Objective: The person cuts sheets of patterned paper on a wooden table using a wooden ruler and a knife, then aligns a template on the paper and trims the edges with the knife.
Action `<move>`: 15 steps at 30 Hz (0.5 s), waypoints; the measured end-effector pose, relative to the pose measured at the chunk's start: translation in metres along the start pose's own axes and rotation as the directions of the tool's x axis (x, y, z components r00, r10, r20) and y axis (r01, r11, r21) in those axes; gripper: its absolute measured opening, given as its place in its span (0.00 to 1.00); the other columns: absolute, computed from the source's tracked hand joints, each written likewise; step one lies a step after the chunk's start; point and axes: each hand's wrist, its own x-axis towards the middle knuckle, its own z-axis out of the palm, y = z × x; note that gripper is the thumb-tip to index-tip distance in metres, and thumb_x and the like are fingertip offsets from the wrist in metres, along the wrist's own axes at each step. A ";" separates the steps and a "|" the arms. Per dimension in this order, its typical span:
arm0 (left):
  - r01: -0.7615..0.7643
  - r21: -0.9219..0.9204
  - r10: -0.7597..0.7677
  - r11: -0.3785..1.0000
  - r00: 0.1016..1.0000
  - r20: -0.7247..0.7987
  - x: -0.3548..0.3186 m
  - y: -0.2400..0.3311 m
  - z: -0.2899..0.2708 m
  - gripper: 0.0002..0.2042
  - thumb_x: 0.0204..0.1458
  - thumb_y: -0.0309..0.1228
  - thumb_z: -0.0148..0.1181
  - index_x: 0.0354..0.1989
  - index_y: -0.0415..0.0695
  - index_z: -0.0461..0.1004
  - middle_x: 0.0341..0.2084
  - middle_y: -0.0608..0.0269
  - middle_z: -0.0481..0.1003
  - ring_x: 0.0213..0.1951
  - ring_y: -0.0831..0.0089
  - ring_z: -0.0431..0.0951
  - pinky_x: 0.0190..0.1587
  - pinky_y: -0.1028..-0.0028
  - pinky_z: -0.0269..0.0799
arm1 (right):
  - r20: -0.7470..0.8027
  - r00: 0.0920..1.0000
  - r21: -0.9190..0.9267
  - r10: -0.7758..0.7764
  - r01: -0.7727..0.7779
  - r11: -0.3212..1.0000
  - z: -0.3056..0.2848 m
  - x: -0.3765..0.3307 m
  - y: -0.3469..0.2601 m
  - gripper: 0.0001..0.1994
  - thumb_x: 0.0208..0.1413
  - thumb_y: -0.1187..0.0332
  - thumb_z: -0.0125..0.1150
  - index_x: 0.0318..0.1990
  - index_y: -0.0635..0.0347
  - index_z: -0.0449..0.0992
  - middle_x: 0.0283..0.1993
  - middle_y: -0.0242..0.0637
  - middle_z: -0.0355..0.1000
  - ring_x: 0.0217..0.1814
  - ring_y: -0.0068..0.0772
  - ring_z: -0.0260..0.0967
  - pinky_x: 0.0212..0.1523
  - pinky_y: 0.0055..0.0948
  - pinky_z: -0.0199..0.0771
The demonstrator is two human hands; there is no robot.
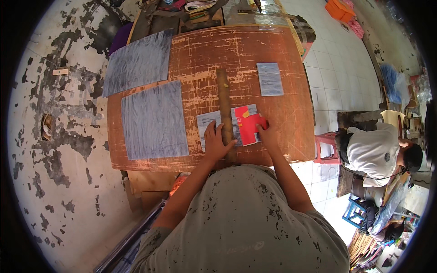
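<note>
A long brown flat strip [224, 91], like a worn straightedge, lies lengthwise on the scratched brown work table [200, 59]. It crosses a small grey streaked sheet [207, 119]. My left hand [215, 140] presses flat with fingers apart, its fingertips on that sheet and its thumb reaching over the strip. Right of the strip, a red card [247, 128] with a yellow patch and cut-out edges rests on grey streaked material. My right hand [267, 133] grips the card's right edge, with the fingertips partly hidden.
Two larger grey sheets [154, 120] lie at the left, and a small grey piece [270, 79] at the far right. Past the table's far edge is a cluttered bench [191, 18]. A peeling wall [59, 136] stands left. At right, another person [375, 150] sits by a red stool [325, 148].
</note>
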 end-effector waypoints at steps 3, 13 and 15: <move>-0.010 0.034 0.010 0.999 1.000 0.009 0.000 -0.002 0.003 0.44 0.51 0.54 0.73 0.71 0.41 0.62 0.70 0.35 0.55 0.73 0.39 0.54 0.73 0.42 0.51 | 0.032 0.999 0.111 -0.022 0.019 0.994 0.004 -0.004 -0.004 0.25 0.52 0.58 0.76 0.54 0.63 0.81 0.44 0.54 0.83 0.46 0.56 0.83 0.48 0.49 0.81; -0.120 -0.055 0.124 0.991 0.990 0.067 0.010 -0.005 -0.015 0.39 0.55 0.48 0.71 0.73 0.44 0.63 0.75 0.42 0.53 0.76 0.42 0.53 0.76 0.45 0.49 | -0.030 0.994 0.032 0.104 -0.103 0.994 -0.009 -0.013 -0.033 0.24 0.51 0.56 0.76 0.53 0.58 0.83 0.43 0.54 0.83 0.47 0.59 0.83 0.49 0.51 0.82; -0.181 -0.063 0.188 0.982 0.973 0.132 0.021 0.003 -0.017 0.39 0.55 0.47 0.70 0.73 0.43 0.63 0.77 0.44 0.52 0.77 0.44 0.52 0.76 0.46 0.49 | -0.006 0.991 0.003 0.135 -0.135 0.991 -0.010 -0.014 -0.035 0.23 0.51 0.56 0.77 0.53 0.56 0.83 0.43 0.54 0.83 0.47 0.57 0.83 0.49 0.50 0.82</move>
